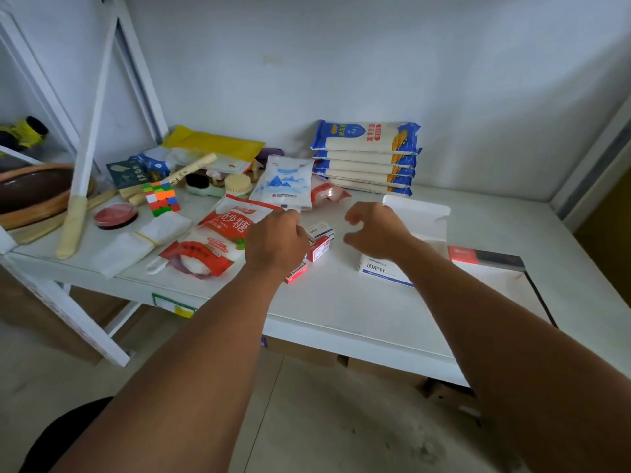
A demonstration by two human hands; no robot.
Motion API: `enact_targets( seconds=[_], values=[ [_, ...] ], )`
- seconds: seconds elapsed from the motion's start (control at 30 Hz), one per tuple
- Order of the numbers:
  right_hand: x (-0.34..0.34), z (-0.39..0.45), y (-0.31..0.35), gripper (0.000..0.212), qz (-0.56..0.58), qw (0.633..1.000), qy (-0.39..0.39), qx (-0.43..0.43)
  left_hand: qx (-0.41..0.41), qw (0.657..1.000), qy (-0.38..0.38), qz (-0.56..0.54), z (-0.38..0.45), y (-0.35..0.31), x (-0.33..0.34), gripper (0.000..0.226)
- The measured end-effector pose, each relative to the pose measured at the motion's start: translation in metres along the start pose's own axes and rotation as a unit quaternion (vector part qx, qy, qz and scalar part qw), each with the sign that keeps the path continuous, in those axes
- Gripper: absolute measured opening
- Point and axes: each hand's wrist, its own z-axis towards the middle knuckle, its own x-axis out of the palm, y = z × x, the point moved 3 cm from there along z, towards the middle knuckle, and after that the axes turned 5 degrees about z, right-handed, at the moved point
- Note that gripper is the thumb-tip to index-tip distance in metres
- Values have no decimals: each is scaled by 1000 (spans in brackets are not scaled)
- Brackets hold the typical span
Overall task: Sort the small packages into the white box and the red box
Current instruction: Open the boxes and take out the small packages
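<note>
Scanning from the 9 o'clock edge, a brown woven basket [32, 192] is seen on the white table [341, 308], with a round red-lidded tin [116, 215] and a multicoloured puzzle cube [160, 198] at its 3 o'clock side. A red-and-white sugar bag [218, 237] is laid near the middle, and a white pouch with blue mountains [285, 184] is propped at its 1 o'clock. Toward 12 o'clock, a stack of blue-and-white noodle packs [367, 157] is set against the wall.

The left hand [275, 242] is held over the small packages, fingers curled downward; whether anything is pinched cannot be told, since the fingertips are hidden behind the knuckles. Just at its 3 o'clock, a small white-and-blue package [321, 230] is seen resting on a small red package [319, 249], and another small red package [296, 272] is partly covered at the hand's 5 o'clock.

The right hand [375, 230] is held at 3 o'clock of these packages, fingers spread and curved, thumb apart, with nothing between them. The white box [418, 216] is found just beyond it, lid flap raised, its printed front wall [379, 269] visible under the wrist. The red box [485, 259] is placed at 3 o'clock of the white one, its shiny interior exposed.
</note>
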Motion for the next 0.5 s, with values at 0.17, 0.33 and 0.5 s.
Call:
enact_targets(
  seconds=[0.17,0.33,0.5],
  values=[
    [31,25,21,56,-114,992,37,-26,2,1000,-17,-5,12,12,-1,16],
    [54,40,16,54,-201,974,88,-58,-7,999,-18,-32,14,19,10,13],
    [55,40,7,55,-239,965,78,-67,-6,1000,-2,-24,11,16,20,16]
  ],
)
